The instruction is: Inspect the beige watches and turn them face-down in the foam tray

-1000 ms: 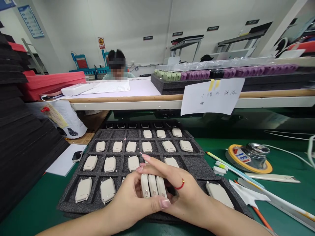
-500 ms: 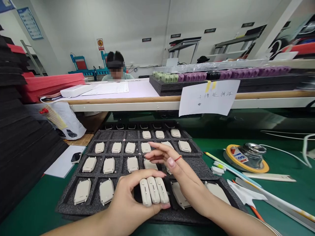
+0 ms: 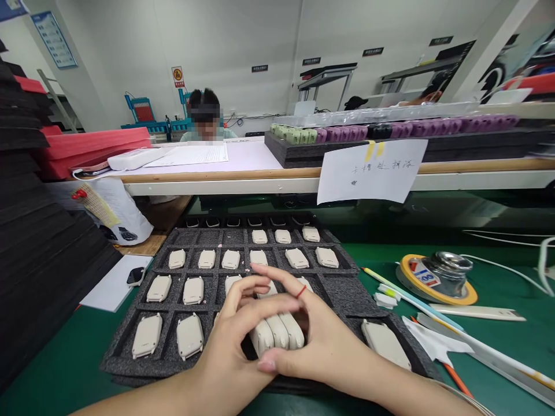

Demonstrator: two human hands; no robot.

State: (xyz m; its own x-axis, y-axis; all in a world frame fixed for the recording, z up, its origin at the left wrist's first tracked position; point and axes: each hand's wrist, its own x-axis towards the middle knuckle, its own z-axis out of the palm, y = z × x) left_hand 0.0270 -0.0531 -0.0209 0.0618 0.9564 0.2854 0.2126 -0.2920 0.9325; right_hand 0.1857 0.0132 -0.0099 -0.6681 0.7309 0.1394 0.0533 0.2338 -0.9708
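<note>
Three beige watch cases [image 3: 281,334] stand side by side on edge, low in the middle of the head view. My left hand [image 3: 223,346] is closed round them from the left, its thumb out of sight behind my right thumb. From the right, my right hand [image 3: 325,332] wraps the same stack, thumb across the front and fingers reaching over the far side. Both hands are above a dark grey foam tray [image 3: 347,292], whose pockets hold more beige watch cases [image 3: 189,335], backs up. Some pockets are hidden under my hands.
At the right lie a glass jar on a yellow-rimmed roll [image 3: 437,277], a white strip [image 3: 479,312] and a white cloth [image 3: 437,338]. A watch [image 3: 136,277] rests on paper at left. Stacked black foam [image 3: 47,266] stands far left; a shelf [image 3: 225,186] crosses behind, a person [image 3: 203,115] beyond.
My right hand has moved left and down from above the tray and closed round the three watch cases. The cases have tilted, so their rounded edges now face me.
</note>
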